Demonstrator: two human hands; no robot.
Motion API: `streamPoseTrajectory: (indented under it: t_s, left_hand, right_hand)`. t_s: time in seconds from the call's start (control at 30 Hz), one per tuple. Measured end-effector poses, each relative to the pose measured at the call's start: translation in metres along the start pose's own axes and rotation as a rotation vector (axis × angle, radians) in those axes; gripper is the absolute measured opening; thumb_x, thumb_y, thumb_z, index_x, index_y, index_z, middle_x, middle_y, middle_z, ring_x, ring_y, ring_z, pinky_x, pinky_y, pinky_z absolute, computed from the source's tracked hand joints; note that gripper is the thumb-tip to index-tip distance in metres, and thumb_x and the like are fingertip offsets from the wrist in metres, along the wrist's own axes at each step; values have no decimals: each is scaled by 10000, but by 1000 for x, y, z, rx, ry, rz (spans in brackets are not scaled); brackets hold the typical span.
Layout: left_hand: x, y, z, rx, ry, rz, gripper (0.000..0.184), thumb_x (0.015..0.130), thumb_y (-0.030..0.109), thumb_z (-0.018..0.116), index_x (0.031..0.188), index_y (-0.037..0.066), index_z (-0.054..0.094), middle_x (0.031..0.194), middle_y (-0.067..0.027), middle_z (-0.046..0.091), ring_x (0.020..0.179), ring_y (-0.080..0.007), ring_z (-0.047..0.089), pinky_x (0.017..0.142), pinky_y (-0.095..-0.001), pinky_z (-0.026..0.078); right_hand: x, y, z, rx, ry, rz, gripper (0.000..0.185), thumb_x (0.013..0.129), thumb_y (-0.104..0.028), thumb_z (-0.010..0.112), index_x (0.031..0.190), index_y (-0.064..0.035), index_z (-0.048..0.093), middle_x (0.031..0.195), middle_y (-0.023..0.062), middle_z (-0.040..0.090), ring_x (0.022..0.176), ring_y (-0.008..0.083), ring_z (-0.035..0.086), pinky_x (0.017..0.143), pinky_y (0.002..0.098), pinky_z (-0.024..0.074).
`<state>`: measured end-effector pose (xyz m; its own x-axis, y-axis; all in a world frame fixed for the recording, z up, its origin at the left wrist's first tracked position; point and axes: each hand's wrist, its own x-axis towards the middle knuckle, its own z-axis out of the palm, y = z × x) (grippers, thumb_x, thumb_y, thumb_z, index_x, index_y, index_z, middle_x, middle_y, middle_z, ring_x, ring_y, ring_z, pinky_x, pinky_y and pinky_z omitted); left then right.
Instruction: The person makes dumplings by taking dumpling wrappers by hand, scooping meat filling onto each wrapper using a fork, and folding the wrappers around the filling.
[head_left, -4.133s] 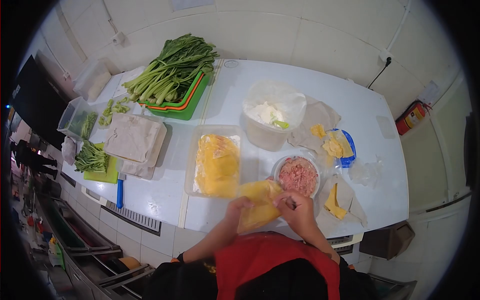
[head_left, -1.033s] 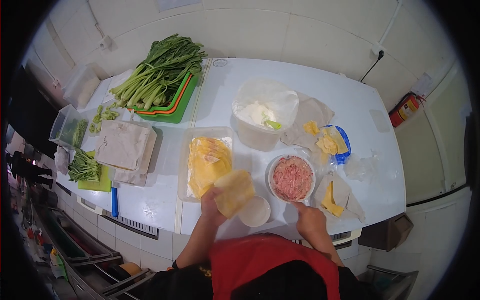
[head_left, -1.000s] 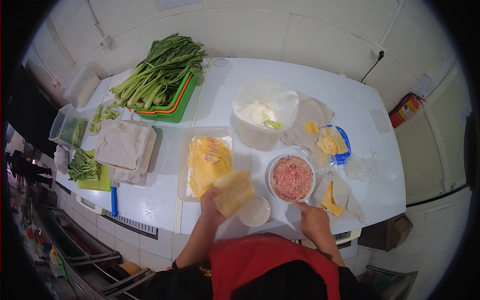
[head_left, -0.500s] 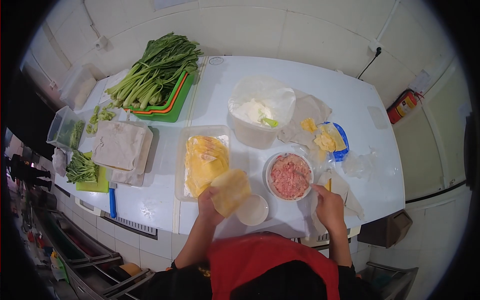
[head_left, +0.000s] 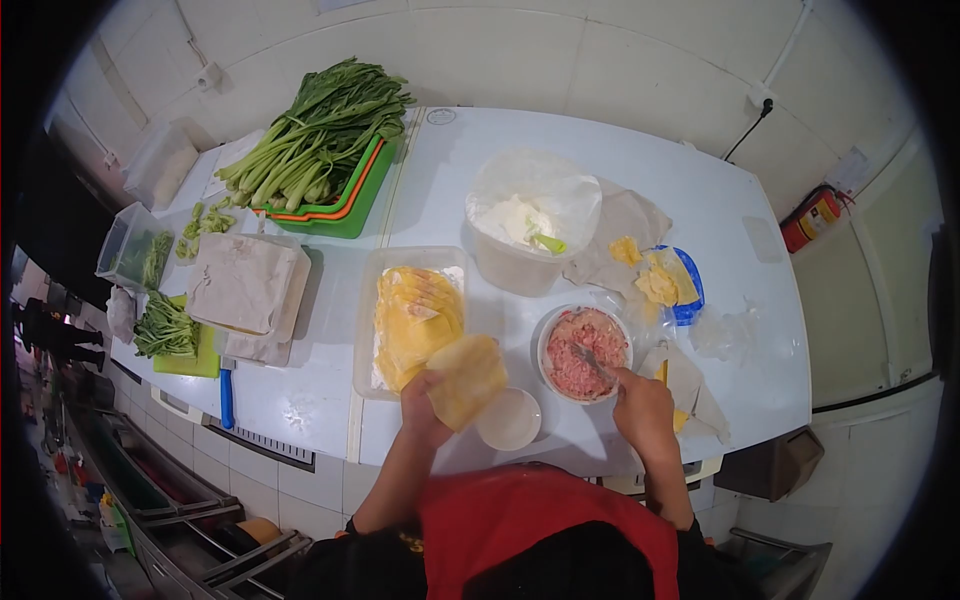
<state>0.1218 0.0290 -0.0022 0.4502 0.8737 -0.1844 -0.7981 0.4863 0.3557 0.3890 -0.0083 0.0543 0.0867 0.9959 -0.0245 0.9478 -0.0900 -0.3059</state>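
My left hand (head_left: 425, 412) is closed on the edge of a stack of pale yellow dough wrappers (head_left: 468, 380), held tilted above the table. My right hand (head_left: 643, 408) grips a thin metal utensil (head_left: 592, 360); its tip is in the pink minced meat (head_left: 575, 340), which fills a round white bowl. Whether it is a spoon or a spreader I cannot tell. Beside the wrappers stands a small white bowl (head_left: 512, 420). A clear plastic tub (head_left: 368, 300) behind my left hand holds a pile of folded yellow dough pieces (head_left: 415, 320).
Behind the meat stands a lined tub (head_left: 510, 265) of white powder with a light green handle in it. Yellow scraps (head_left: 662, 280) lie on a blue lid at right. Leafy greens (head_left: 315, 140) fill stacked baskets at left, near a blue-handled knife (head_left: 227, 398).
My right hand has moved slightly left and the utensil now reaches farther into the meat. My left hand keeps its hold on the wrappers. The view has shifted slightly.
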Motion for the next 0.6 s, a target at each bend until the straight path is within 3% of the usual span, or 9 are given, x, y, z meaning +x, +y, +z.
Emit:
streamPoseTrajectory:
  t_s: [0.1,0.4,0.5,0.53,0.6]
  left_hand:
    - [0,-3,0,-2,9,-15,650,747,227,406,1317,-64,292,1331,-184,390,1217,-318,401,1013,-431,327]
    - [0,-2,-3,-49,57,-16,629,754,211,405,1313,-59,299,1306,-194,408,1198,-335,416,1010,-445,332]
    - [1,-5,-9,-37,70,-7,622,755,209,410,1307,-58,308,1299,-196,413,1195,-337,417,1006,-449,337]
    - [1,-6,-10,-23,74,3,619,755,208,412,1305,-58,311,1297,-197,414,1194,-337,417,1004,-451,340]
    - [0,-5,0,7,118,-27,641,731,218,439,1297,-59,324,1293,-199,423,1185,-336,429,994,-438,351]
  right_hand:
    - [8,-8,9,-81,-45,19,275,730,-44,527,975,-98,640,654,194,603,651,359,607,598,450,476]
    - [-3,-20,9,-20,-113,-69,316,735,-16,513,1022,-69,634,686,209,606,651,342,619,597,435,474]
    - [3,26,18,435,-125,-119,413,737,12,491,1104,-131,619,800,261,600,757,307,638,622,378,478]
    - [4,34,10,634,-304,36,379,795,14,473,1133,-97,606,715,183,606,656,187,602,558,292,434]
    - [2,39,-7,979,-423,217,346,825,15,452,1127,-64,603,666,79,555,586,117,507,525,239,383]
